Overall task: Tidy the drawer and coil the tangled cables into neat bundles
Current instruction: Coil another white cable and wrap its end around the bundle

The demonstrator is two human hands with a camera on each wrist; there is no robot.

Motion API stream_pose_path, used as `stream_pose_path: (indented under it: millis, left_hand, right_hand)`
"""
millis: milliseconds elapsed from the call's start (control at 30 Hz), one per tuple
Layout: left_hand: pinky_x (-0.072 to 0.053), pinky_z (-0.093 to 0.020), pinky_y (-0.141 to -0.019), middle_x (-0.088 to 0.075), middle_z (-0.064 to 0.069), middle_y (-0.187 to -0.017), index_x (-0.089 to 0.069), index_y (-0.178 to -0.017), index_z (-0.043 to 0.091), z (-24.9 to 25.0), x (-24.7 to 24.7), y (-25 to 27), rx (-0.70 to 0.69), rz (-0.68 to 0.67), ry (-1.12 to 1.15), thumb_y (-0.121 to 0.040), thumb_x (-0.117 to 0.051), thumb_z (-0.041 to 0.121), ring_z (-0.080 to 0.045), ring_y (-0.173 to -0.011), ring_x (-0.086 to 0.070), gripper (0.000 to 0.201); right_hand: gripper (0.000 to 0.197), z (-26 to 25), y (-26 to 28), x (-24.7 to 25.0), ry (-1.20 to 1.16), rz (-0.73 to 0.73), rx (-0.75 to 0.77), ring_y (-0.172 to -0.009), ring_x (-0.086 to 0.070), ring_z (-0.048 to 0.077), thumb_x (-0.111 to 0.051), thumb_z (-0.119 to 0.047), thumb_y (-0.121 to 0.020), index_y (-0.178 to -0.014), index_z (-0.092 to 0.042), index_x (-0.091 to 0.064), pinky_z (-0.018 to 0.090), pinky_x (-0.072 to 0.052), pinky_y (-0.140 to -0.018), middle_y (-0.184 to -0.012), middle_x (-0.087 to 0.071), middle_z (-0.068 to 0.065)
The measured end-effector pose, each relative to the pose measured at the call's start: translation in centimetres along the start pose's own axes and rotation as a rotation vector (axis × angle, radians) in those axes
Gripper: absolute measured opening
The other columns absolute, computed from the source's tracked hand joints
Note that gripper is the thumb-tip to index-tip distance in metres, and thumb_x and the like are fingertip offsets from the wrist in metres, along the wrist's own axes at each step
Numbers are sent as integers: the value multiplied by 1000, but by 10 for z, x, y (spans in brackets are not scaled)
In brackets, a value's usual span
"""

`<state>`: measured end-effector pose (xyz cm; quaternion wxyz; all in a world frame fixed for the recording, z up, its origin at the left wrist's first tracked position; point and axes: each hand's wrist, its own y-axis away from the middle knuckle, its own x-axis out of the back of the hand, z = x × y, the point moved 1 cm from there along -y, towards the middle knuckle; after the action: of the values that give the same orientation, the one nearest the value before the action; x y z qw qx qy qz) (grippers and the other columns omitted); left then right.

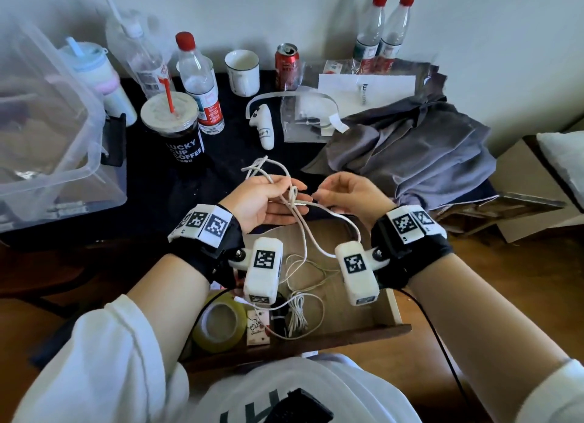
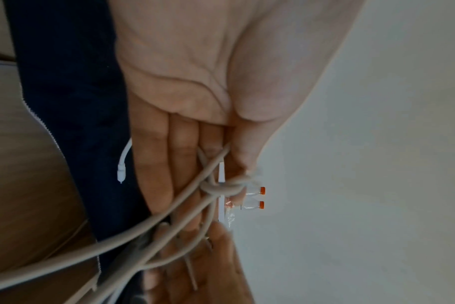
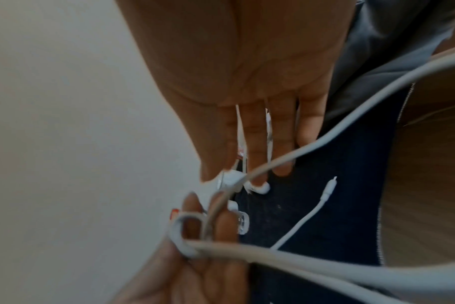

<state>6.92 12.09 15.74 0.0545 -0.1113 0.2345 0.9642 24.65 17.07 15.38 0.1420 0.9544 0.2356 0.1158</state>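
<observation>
Knotted white cable held by left hand (right hand beside)

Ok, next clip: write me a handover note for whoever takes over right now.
Left hand holds the white cable at its knot, over the table edge.
Right hand is at the strand beside the knot; its grip is unclear.
The cable's slack hangs into the open drawer, where a second cable lies bunched by a tape roll.
Done: no coil visible yet.
Left: undo knot, coil both cables, tidy drawer.
</observation>
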Motion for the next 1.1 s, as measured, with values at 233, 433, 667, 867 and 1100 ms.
stream_pose_path:
  millis: [233,433,667,867,1100]
  left_hand:
    - [-59,-31,-67,-73,-6,-87,-64,-98,9,0,2,2,-13,36,41,-98,-44,20,-18,-75,-71,23]
    - [-58,-27,-58,-72,-1,-80,-64,-94,12,-5,13,2,5,126,67,-92,-55,19,-13,-71,-71,12]
    - [-58,-26,-60,-72,2,-76,-64,-94,13,-10,31,1,3,231,146,-92,-55,22,-13,-72,-71,13]
    - [-58,-25,-59,-73,1,-77,-65,-93,13,-13,32,2,11,204,120,-93,-54,23,-12,-72,-71,15]
    - [-57,-26,-57,-72,-2,-76,-65,-93,10,-12,12,0,27,124,59,-92,-54,22,-12,-67,-70,16]
  right_hand:
    - [11,9,3,-5,163,-132,-6,-53,-56,2,-63,-11,-85,-76,-16,-61,16,-48,-69,-67,-61,1]
    - [23,11,1,11,2,63,62,-45,-51,0,-52,-11,-92,-72,-14,-64,12,-49,-58,-49,-53,-5]
    - [34,28,-13,43,-358,390,-182,-33,-41,10,-46,-14,-96,-63,-6,-49,23,-44,-47,-34,-42,-3]
    - [19,38,-12,39,-190,306,-378,-56,-57,10,-49,-13,-93,-107,-5,-60,20,-44,-58,-58,-63,1]
    - [45,9,-10,-8,339,-31,58,-111,-47,3,-64,-18,-86,-128,-14,-53,15,-33,-97,-128,-57,3]
